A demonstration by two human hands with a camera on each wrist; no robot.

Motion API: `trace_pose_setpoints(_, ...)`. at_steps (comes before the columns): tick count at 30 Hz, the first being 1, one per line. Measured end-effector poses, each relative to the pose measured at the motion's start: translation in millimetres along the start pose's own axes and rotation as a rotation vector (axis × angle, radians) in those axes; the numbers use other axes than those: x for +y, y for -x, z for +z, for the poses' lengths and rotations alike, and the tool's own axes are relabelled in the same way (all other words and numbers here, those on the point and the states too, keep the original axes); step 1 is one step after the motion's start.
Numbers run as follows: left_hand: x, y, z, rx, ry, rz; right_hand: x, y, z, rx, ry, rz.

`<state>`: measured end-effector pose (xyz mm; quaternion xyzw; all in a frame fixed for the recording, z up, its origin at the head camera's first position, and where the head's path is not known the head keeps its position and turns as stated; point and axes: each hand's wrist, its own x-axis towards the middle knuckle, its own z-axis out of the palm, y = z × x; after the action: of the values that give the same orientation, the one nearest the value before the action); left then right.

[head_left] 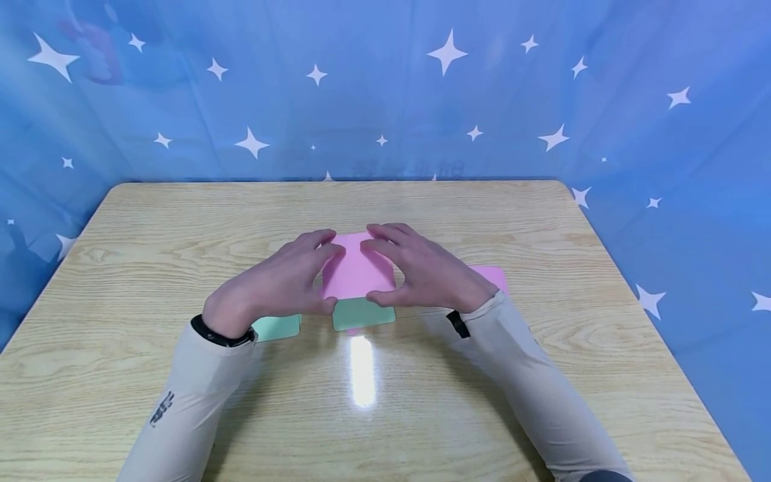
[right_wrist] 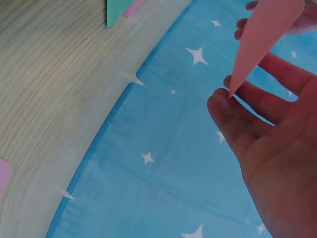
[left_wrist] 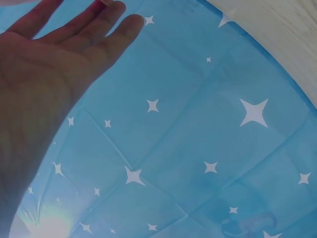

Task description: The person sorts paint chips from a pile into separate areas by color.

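A pink card (head_left: 358,271) is held above the table between both hands. My left hand (head_left: 283,278) holds its left side, fingers bent over the far part and thumb near the close corner. On the opposite side my right hand (head_left: 424,271) pinches the card; in the right wrist view, a corner of the pink card (right_wrist: 262,42) sits between its thumb and fingers. Just below the pink card, as the head view shows it, is a green card (head_left: 364,316) with a bit of pink at its near edge. The left wrist view shows the left hand (left_wrist: 54,74) with fingers extended upward.
Another green card (head_left: 278,327) lies by the left wrist, partly hidden. A second pink card (head_left: 495,276) lies beyond the right wrist. The wooden table (head_left: 150,234) meets a blue star-patterned cloth (head_left: 385,87) at its far edge and sides.
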<state>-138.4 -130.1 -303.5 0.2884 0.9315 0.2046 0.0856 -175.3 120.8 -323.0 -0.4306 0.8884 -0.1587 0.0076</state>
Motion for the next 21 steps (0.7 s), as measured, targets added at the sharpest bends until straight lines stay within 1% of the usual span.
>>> trace_pose_setpoints(4, -0.6, 0.5, -0.8, 0.007, 0.018, 0.024, -0.3, 0.7, -0.3, -0.014, -0.004, 0.016)
trace_pose_setpoints(11, 0.7, -3.5, -1.4, 0.013, -0.002, 0.070, 1.0, 5.6, -3.7, -0.006, -0.005, 0.016)
trace_pose_setpoints(16, 5.4, -13.5, -1.3, 0.005, -0.012, 0.076, 5.7, 11.9, -8.4, -0.008, 0.000, 0.042)
trace_pose_setpoints(19, 11.8, -22.7, -0.6, -0.006, -0.016, 0.062, 11.2, 18.1, -13.8, -0.017, -0.007, 0.074)
trace_pose_setpoints(21, 19.1, -30.8, 0.8, -0.020, -0.020, 0.056, 16.1, 25.3, -18.7, -0.023, -0.004, 0.100)
